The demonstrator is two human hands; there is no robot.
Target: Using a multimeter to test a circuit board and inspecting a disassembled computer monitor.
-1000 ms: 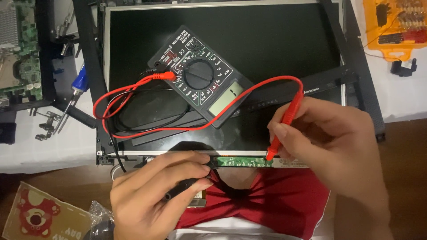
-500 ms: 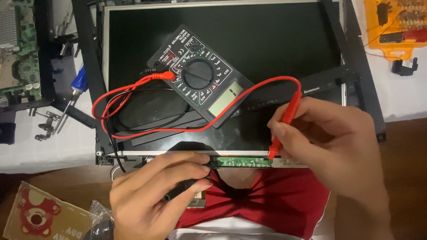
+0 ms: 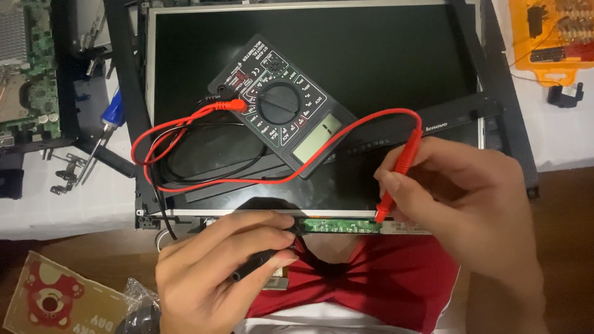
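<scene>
A bare laptop screen panel (image 3: 371,68) lies flat with a narrow green circuit strip (image 3: 337,225) along its near edge. On the panel rests a dark multimeter (image 3: 281,105) with a round dial and a grey display. My right hand (image 3: 461,210) holds the red probe (image 3: 396,176) like a pen, its tip touching the right end of the green strip. My left hand (image 3: 219,272) pinches the black probe (image 3: 263,260), whose tip meets the strip's left end. Red and black leads loop over the panel's left side.
A green circuit board (image 3: 28,68) lies at the far left beside a blue-handled tool (image 3: 111,117) and small metal hinges. An orange tray of small bits (image 3: 550,34) sits at the top right. A brown bag with a red bear print (image 3: 52,300) is at the lower left.
</scene>
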